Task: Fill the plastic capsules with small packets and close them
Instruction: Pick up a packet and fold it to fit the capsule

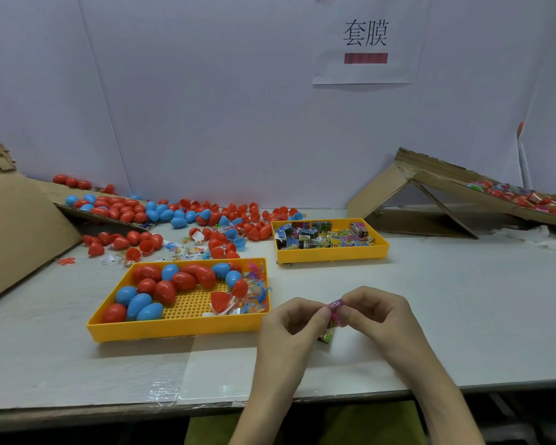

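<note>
I pinch a small packet (335,308) between my left hand (297,319) and right hand (371,311), just above the table (463,316) beside the near tray (174,330) of capsules (148,311) (light, crinkly, probably slippery), so I'd grip its edges.

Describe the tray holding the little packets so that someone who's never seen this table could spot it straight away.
On the white table lie two yellow trays. Take the far tray, the one just below the paper sign on the wall, beside the folded cardboard. It holds only flat printed packets, whereas the near tray holds red and blue eggs.
</note>
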Action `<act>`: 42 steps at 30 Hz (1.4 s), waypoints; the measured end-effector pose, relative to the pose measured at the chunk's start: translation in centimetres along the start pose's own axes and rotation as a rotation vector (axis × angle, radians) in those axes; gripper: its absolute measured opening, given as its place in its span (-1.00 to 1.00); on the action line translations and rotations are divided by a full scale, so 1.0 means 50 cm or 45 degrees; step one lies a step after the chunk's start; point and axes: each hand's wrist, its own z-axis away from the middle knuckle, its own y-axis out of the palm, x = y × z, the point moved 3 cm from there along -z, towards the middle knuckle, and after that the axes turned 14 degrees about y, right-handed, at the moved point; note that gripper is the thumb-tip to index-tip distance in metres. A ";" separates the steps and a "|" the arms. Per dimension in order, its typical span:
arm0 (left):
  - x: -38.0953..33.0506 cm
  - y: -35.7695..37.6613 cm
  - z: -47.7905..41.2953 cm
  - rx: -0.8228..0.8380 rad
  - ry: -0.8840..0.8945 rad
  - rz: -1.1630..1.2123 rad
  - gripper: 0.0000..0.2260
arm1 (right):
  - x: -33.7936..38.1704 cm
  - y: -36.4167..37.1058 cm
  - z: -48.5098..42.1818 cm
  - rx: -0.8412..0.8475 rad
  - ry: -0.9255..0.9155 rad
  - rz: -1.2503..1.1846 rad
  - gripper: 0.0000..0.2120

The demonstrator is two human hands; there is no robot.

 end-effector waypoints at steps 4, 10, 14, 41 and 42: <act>0.001 -0.001 0.001 -0.045 0.009 -0.045 -0.90 | -0.001 -0.001 -0.002 -0.013 0.009 -0.024 -0.92; -0.002 0.000 0.005 -0.103 0.056 -0.151 -0.93 | -0.001 -0.006 -0.001 -0.006 -0.003 -0.057 -0.93; -0.001 0.005 0.007 -0.069 0.071 -0.242 -0.91 | -0.006 -0.012 0.000 0.052 0.033 -0.054 -0.87; -0.008 0.005 0.013 -0.121 0.081 -0.283 -0.86 | -0.008 -0.007 0.002 0.153 0.069 0.008 -0.69; -0.009 0.005 0.013 -0.106 0.084 -0.272 -0.87 | -0.009 -0.007 0.001 0.154 0.064 0.006 -0.70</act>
